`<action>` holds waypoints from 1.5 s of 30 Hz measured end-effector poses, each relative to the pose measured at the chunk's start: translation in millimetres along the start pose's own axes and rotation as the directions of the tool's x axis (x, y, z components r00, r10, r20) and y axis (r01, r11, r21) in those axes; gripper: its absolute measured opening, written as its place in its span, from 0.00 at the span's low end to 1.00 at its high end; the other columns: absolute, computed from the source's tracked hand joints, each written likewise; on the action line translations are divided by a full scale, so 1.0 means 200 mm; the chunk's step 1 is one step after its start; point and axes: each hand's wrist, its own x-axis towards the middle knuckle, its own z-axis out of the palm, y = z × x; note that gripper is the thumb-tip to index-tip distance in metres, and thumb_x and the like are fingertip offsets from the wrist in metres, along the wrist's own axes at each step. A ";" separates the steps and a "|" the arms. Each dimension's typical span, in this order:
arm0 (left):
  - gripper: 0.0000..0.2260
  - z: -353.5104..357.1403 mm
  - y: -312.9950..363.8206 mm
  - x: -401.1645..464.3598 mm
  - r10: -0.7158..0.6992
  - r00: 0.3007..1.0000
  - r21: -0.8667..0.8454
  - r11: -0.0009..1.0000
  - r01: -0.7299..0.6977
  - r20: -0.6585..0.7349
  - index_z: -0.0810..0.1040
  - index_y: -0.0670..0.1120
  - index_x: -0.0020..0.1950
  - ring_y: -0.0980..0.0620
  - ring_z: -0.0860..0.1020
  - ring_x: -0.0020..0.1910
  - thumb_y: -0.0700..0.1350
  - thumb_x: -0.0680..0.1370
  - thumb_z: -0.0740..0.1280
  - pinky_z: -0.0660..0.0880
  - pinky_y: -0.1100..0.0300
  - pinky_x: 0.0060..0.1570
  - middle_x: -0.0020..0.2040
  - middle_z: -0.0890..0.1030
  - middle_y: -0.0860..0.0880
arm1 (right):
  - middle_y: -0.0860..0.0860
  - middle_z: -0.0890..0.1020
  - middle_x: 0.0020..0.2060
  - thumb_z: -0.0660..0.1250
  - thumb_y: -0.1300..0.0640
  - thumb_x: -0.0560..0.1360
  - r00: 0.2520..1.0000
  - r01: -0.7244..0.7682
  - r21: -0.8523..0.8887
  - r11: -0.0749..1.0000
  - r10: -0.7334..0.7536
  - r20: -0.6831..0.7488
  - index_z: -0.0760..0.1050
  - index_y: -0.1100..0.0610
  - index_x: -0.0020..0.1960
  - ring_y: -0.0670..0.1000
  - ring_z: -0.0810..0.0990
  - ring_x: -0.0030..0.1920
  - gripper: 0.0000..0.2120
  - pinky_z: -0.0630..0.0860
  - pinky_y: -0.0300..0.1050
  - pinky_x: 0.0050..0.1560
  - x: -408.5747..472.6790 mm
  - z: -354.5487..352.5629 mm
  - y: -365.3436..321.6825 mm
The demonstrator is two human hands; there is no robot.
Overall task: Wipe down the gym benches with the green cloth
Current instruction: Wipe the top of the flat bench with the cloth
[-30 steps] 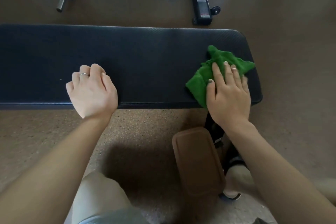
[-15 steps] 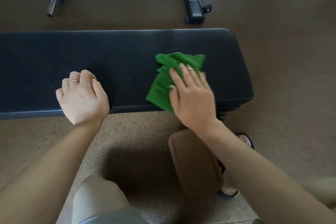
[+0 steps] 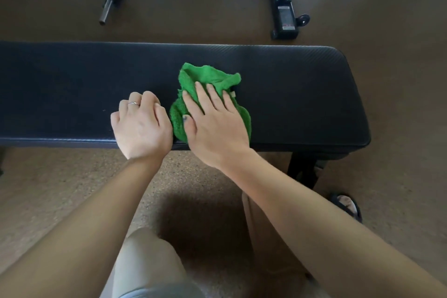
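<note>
1. The right hand (image 3: pixel 215 126) lies flat, its grip wide, fingers straight, pressing the green cloth (image 3: pixel 208 80) onto the bench surface (image 3: pixel 302 94).
2. The left hand (image 3: pixel 141 126) rests just beside the cloth at 9 o'clock, fingers curled under, holding nothing, braced on the padding's near edge.
3. To wipe well: keep the palm's pressure even, overlap strokes, and move the left hand clear so the pad at 9 o'clock gets covered.
4. The cloth looks bunched and wrinkled, bright green terry, mid-pad; flattening it would cover more.
</note>
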 end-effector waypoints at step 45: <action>0.10 -0.10 -0.40 0.21 -0.091 0.993 -0.051 0.995 0.088 -0.068 0.74 0.45 0.45 0.44 0.70 0.42 0.43 0.82 0.55 0.67 0.49 0.43 0.43 0.75 0.48 | 0.52 0.55 0.84 0.45 0.46 0.86 0.963 0.251 0.018 0.968 -0.251 0.102 0.52 0.47 0.84 0.56 0.51 0.83 0.27 0.47 0.59 0.81 0.82 0.11 -0.28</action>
